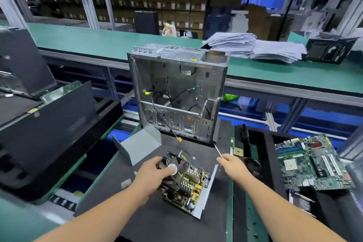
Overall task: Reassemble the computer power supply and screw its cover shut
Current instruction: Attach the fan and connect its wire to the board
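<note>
A: Take the open power supply [193, 188] on the black mat [157, 220] as the landmark. What's to its left?

B: The grey metal cover [140, 144], up and to the left, well apart, lying open side up. Nearer, a small white connector [126, 183] sits just off the supply's left edge.

A: And on the supply itself?

B: The left hand [155, 175] curls its fingers round the black fan [172, 169], thumb on top near the round label, holding it tilted over the circuit board. The board lies in its grey base tray, heatsinks and yellow parts exposed.

A: To the right?

B: The right hand [231, 165] pinches a thin screwdriver [218, 150], shaft pointing up and away toward the empty computer case [176, 92] behind the supply. Farther right, a green motherboard [312, 163].

A: So the step is seating the fan?

B: Likely. I'd keep its wires clear of the heatsinks, line the fan's corners with the mounting holes, hold it flat, and only then bring the driver across. The cover comes afterwards; I can't see any screws.
</note>
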